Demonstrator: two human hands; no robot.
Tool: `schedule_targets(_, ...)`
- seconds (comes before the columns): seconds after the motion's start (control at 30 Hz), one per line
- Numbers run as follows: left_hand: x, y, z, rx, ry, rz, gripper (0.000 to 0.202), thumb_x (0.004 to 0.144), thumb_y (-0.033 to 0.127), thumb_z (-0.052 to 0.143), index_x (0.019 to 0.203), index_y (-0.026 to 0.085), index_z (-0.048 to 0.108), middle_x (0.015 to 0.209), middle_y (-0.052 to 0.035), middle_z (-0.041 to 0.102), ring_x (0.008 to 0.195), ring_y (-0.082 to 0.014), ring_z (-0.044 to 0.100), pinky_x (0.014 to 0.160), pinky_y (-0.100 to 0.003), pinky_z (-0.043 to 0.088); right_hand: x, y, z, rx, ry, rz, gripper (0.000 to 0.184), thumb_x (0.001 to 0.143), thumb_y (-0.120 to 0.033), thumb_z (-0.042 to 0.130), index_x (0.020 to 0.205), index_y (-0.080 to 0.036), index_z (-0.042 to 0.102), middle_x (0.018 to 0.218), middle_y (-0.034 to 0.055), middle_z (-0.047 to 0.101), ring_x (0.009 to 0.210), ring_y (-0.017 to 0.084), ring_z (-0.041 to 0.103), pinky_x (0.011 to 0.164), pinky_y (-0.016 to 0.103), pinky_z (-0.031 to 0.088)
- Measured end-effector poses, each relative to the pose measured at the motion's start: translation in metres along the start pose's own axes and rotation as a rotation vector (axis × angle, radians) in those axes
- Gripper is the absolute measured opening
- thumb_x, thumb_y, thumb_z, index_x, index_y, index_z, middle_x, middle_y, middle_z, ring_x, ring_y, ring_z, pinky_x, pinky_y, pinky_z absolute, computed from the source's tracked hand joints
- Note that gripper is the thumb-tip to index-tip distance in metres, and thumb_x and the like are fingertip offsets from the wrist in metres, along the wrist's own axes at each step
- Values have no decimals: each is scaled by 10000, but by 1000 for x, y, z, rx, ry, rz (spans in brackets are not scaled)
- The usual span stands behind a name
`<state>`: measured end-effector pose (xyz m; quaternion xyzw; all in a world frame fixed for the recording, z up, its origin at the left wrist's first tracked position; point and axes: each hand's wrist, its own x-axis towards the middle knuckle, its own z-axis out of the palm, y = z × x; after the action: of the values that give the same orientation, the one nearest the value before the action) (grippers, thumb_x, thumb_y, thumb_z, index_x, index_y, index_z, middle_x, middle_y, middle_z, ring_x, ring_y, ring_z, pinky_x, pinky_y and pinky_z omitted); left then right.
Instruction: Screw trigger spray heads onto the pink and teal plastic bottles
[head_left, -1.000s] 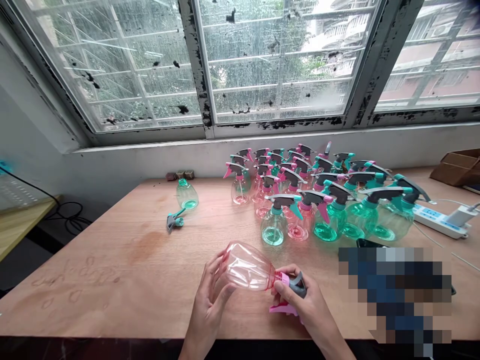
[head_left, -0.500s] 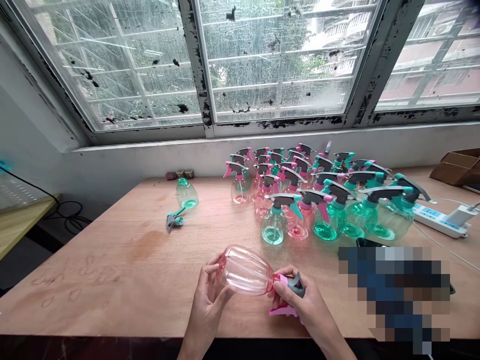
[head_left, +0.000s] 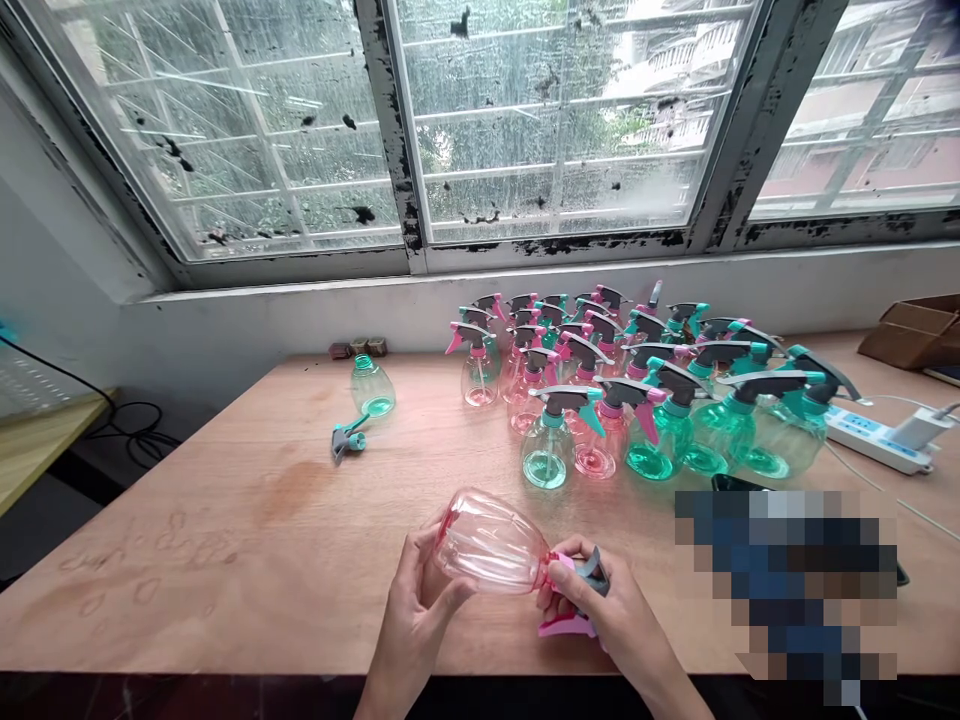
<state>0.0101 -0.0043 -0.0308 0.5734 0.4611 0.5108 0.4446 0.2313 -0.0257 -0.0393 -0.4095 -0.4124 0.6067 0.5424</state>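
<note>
A clear pink spray bottle (head_left: pixel 491 545) lies on its side just above the wooden table (head_left: pixel 247 520), held between both hands. My left hand (head_left: pixel 416 605) is wrapped round the bottle's wide base end. My right hand (head_left: pixel 600 610) grips the pink and grey trigger head (head_left: pixel 581 590) at the bottle's neck. Both hands are near the table's front edge.
A crowd of several pink and green spray bottles (head_left: pixel 622 400) stands at the back right. A lone green bottle (head_left: pixel 370 388) without its head stands at the back left, its loose trigger head (head_left: pixel 346 440) beside it. A white power strip (head_left: pixel 877 440) and cardboard box (head_left: pixel 915 330) lie far right.
The pink bottle has turned slightly in my hands and sits a little lower; my fingers have shifted their grip on it. Everything else on the table is unmoved.
</note>
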Motion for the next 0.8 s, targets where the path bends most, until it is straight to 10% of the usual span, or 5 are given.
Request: schedule_targets(0.8, -4, -2, 0, 112, -82, 31, 700, 816, 392, 765, 1435, 342, 443, 1509, -57, 493, 1437, -310, 395, 1220, -445, 270, -4, -2, 2, -43, 91, -106, 334, 822, -511, 746, 849, -190, 658, 621, 13, 692, 588, 183, 651, 593, 285, 565)
